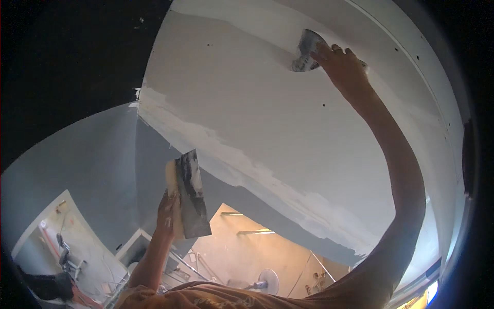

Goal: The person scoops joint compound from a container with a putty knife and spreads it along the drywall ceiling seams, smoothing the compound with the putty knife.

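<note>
No text, label, number or sign can be read. Pale marks (224, 301) show on the front of the brown-orange shirt (267, 298) at the lower edge of the view, too faint and blurred to tell whether they are lettering or a print.
</note>
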The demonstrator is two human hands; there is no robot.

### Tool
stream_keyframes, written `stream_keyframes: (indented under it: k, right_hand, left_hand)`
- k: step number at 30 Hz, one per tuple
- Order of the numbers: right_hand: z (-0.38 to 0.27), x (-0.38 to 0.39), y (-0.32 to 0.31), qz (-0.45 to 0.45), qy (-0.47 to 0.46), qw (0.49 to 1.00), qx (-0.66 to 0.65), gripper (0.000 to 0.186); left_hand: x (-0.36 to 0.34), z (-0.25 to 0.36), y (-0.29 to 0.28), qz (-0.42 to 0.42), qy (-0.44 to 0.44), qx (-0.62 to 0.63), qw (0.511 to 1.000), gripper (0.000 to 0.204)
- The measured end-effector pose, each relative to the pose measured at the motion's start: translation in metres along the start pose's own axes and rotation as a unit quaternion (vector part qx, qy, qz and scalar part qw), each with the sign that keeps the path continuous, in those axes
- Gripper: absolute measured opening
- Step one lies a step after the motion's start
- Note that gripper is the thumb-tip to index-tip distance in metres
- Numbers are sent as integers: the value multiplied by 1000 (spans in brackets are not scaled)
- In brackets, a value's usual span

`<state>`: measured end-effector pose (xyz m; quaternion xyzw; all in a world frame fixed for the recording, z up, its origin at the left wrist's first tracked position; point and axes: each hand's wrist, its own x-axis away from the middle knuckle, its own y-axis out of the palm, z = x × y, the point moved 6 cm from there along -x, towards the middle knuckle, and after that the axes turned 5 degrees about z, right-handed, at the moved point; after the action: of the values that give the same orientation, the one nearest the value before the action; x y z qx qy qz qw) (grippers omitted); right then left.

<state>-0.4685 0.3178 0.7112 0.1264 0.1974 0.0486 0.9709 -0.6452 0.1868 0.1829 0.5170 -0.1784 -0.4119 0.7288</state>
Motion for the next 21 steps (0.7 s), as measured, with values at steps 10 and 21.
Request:
stream_keyframes:
  k: [10,21]
  right_hand:
    - [4,105,-65,-31,71,992,-104,37]
    - [-257,217,-96,11,140,556,-819,40]
  left_hand:
    - [-20,-23,67,-62,10,47,997,45]
    - [1,-44,87,-80,-39,47,995,45]
